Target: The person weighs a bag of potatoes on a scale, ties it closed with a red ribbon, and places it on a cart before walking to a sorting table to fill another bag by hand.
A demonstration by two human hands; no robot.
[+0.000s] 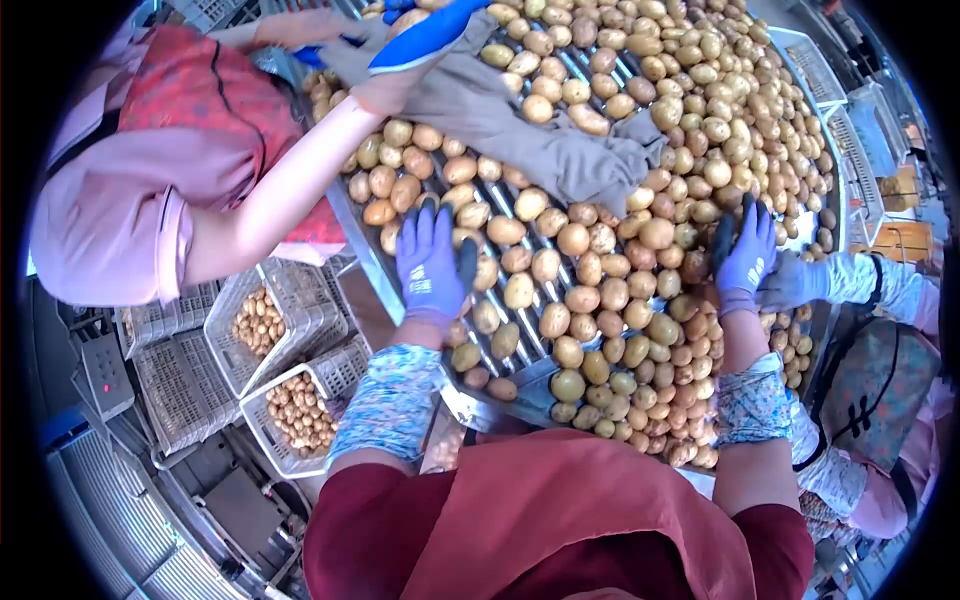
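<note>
My left hand, in a purple-blue glove with dark fingertips, lies over the round yellow-brown fruits at the left of the metal roller table. Its fingers are stretched out and touch the fruits. My right hand, gloved the same way, rests at the right side of the heap with its fingers extended and slightly apart. Neither palm's underside shows, but no fruit is visibly gripped. Fruits of yellow, brown and greenish tint lie thickly between my hands.
At the left, another person's blue-gloved hand reaches over the table, near a grey cloth or sleeve. Another person's grey-gloved hand is close beside my right hand. White crates with fruits stand at lower left. More crates line the right.
</note>
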